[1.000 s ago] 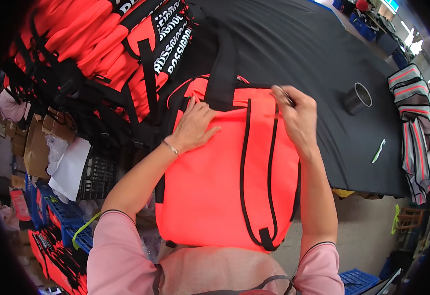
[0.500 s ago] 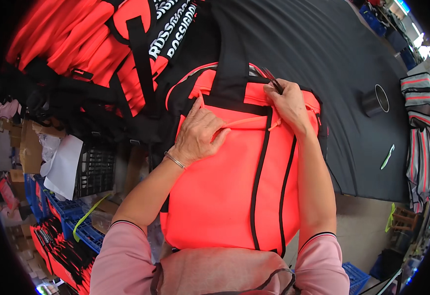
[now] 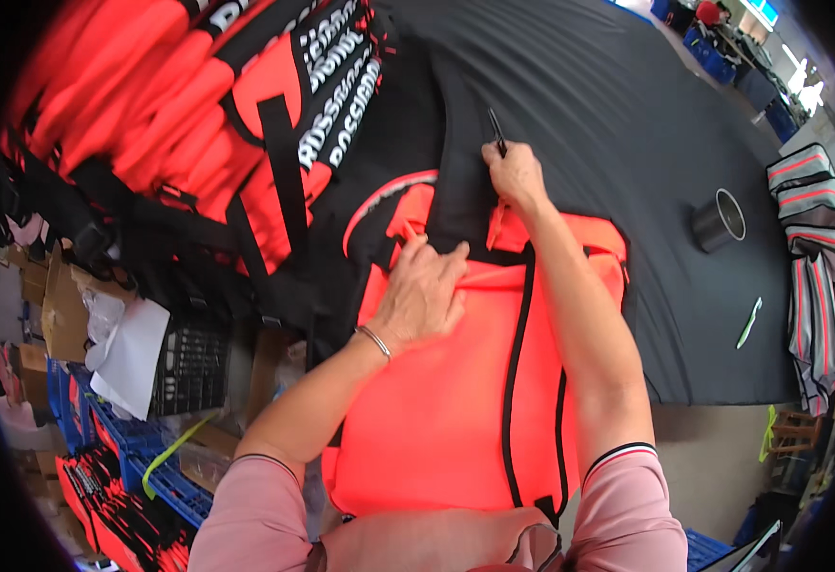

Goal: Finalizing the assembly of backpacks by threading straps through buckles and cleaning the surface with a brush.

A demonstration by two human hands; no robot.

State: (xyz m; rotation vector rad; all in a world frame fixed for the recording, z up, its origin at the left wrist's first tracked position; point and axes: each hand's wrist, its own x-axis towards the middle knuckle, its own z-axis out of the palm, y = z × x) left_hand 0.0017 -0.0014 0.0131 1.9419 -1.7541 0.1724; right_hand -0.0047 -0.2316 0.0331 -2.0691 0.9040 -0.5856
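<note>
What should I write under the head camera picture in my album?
Left hand on a red bag, right hand holding a slim dark tool, a cup on the black table.

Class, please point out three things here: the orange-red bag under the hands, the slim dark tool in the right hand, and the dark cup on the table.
Orange-red bag (image 3: 446,391): head view, on its front panel.
Slim dark tool (image 3: 497,131): head view, on its exposed length.
Dark cup (image 3: 709,227): head view, on its side wall.

A wide table (image 3: 618,143) with a creased black covering stretches across the middle and right. Beyond its near edge, the pale grey floor (image 3: 713,467) meets brown wooden furniture (image 3: 793,435). Upper right, a bluish window (image 3: 762,10) glows near white glare (image 3: 809,96).
</note>
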